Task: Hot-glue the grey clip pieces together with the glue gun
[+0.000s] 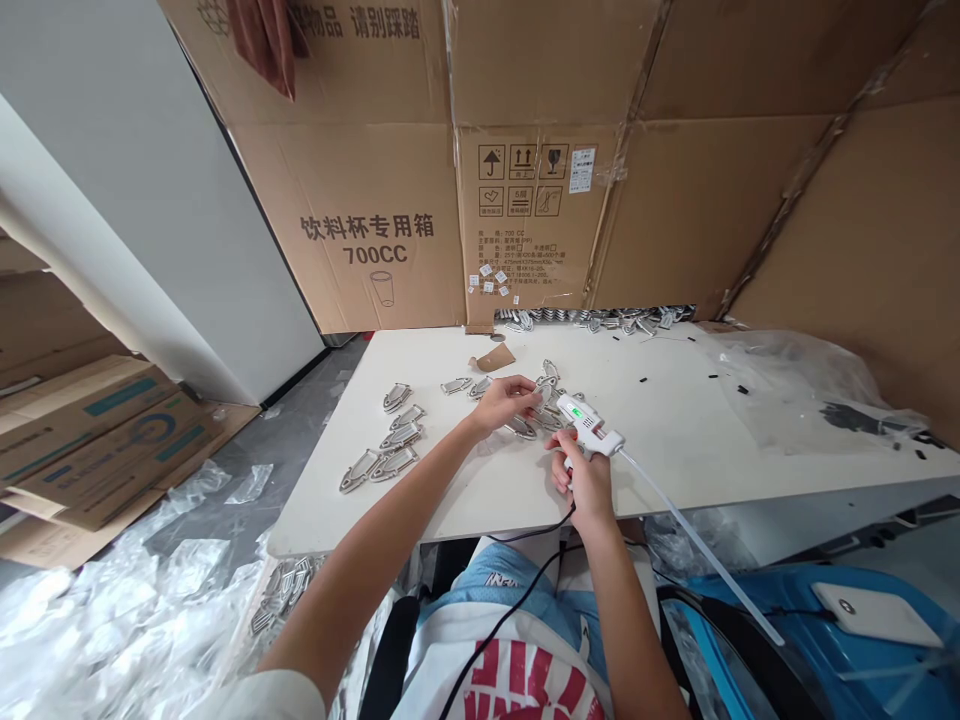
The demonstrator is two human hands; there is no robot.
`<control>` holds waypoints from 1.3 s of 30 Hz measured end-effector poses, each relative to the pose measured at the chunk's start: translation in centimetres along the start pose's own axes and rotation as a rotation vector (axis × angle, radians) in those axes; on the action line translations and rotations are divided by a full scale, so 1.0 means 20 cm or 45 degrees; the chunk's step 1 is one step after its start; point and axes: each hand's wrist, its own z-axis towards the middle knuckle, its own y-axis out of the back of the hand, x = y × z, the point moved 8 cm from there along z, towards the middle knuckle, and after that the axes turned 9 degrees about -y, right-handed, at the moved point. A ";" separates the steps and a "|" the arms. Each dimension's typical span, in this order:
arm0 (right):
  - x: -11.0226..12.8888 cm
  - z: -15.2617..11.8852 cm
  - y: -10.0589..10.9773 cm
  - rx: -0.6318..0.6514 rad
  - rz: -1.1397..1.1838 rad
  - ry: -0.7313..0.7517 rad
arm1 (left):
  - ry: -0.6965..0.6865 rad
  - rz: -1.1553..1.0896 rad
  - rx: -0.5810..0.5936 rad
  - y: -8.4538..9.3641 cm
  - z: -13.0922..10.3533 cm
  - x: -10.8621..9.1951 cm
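Note:
My right hand (583,474) is wrapped round the handle of a white glue gun (589,425), which has a green light and a long glue stick trailing from its back. The nozzle points up and left, close to my left hand (510,402). The fingers of my left hand pinch a small silvery metal piece (541,392). More such pieces lie under and beside that hand. To the left on the white table (450,510), several metal frames (400,434) sit in a loose group. A scrap of brown card (493,358) lies behind my left hand.
Cardboard walls (532,230) stand behind the table, with metal pieces (630,320) heaped at their base. A clear plastic bag (795,390) and small black bits lie at right. A black cable (517,608) crosses my lap. Plastic wrap (127,630) covers the floor at left.

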 end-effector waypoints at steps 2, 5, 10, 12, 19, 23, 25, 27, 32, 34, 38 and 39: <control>0.00 0.00 0.00 -0.007 -0.010 0.003 | -0.005 -0.011 0.023 -0.02 0.00 -0.01; 0.01 -0.01 -0.01 -0.013 -0.029 0.005 | -0.003 -0.033 0.037 -0.03 -0.01 -0.02; 0.00 0.00 0.00 -0.036 -0.071 0.007 | 0.011 -0.049 0.043 -0.03 -0.01 -0.01; -0.01 0.01 0.01 -0.069 -0.100 0.006 | 0.011 -0.059 0.046 -0.03 -0.01 -0.01; -0.03 0.02 0.02 -0.131 -0.183 -0.035 | 0.011 -0.111 0.056 -0.04 -0.01 -0.01; -0.03 0.02 0.01 -0.137 -0.191 -0.049 | 0.015 -0.116 0.053 -0.03 -0.01 -0.01; -0.03 0.01 0.01 -0.138 -0.214 -0.059 | 0.016 -0.117 0.059 -0.03 -0.01 -0.01; -0.03 0.01 0.01 -0.138 -0.232 -0.062 | 0.008 -0.114 0.061 -0.03 -0.01 0.00; 0.01 0.00 0.00 -0.139 -0.192 -0.008 | -0.015 -0.053 0.029 -0.02 0.00 0.01; 0.02 0.00 0.00 -0.132 -0.174 0.008 | -0.039 -0.008 0.022 -0.02 -0.01 0.01; 0.00 0.01 0.00 -0.119 -0.157 -0.004 | -0.211 0.203 0.038 -0.02 -0.01 -0.03; 0.00 0.01 0.00 -0.118 -0.152 -0.010 | -0.269 0.266 0.042 -0.02 -0.01 -0.05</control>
